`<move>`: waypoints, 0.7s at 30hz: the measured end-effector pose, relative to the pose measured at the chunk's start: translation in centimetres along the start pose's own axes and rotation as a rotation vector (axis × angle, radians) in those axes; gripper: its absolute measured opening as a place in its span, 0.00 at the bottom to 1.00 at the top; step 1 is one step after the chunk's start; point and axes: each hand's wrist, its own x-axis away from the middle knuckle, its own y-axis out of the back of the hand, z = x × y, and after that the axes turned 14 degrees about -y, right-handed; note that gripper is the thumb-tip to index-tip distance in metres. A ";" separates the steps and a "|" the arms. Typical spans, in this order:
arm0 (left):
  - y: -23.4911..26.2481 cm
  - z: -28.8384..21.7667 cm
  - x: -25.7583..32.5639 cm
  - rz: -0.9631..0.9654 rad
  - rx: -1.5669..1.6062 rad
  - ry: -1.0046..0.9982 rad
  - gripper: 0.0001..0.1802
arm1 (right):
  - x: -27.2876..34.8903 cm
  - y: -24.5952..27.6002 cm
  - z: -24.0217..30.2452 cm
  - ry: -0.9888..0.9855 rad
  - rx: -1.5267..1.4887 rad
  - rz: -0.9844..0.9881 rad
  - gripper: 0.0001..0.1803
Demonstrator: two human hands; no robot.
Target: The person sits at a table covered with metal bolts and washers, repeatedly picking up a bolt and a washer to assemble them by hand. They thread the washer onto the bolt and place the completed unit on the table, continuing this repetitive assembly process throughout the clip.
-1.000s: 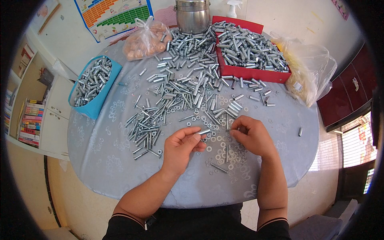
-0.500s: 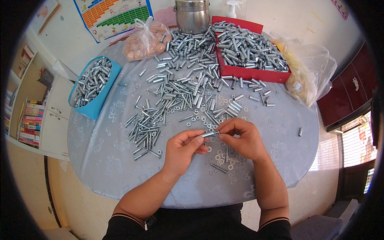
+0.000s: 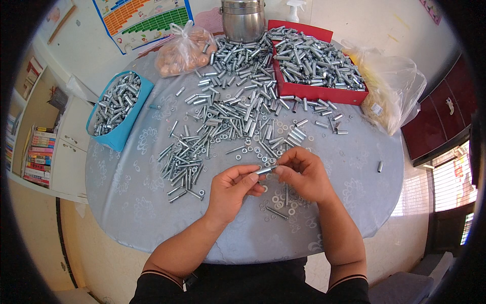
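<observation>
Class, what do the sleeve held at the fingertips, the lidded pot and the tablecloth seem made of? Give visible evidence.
Sleeve: probably zinc-plated steel; bright, silvery shine.
Lidded pot: likely stainless steel; smooth grey sheen with highlights.
Tablecloth: fabric or plastic, unclear which; satiny grey, flower-patterned, softly creased.

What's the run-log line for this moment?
left hand: holds metal sleeve | right hand: pinches its right end | washers: loose on grey tablecloth | red box: full of metal parts
</observation>
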 end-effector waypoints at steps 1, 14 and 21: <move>0.0 0.1 0.0 0.002 0.002 -0.002 0.13 | 0.0 -0.1 0.2 -0.019 -0.063 0.005 0.07; 0.0 0.1 0.1 0.023 0.014 -0.015 0.13 | -0.1 0.1 0.0 0.025 0.090 -0.042 0.10; 0.0 -0.1 0.0 -0.029 0.020 -0.059 0.12 | -0.4 2.5 0.2 0.087 0.397 -0.400 0.07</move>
